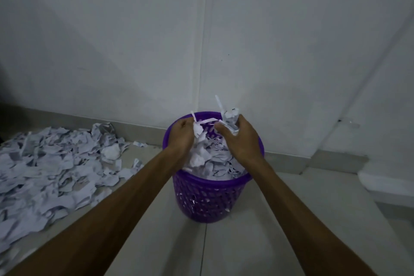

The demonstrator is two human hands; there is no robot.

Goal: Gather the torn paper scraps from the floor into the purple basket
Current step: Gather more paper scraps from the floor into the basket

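Observation:
A purple perforated basket (210,197) stands on the floor near the wall, filled almost to the rim with torn white paper scraps (210,159). Both my hands are over its opening. My left hand (182,134) grips a small bunch of scraps at the basket's far left rim. My right hand (239,136) clutches a crumpled wad of scraps (230,119), with strips sticking up above the fingers. A broad pile of loose scraps (51,163) covers the floor to the left of the basket.
A white wall (201,40) rises right behind the basket, with a grey skirting along its foot. A white block-like object (389,181) sits on the floor at the right. Bare tile (257,242) lies in front of the basket.

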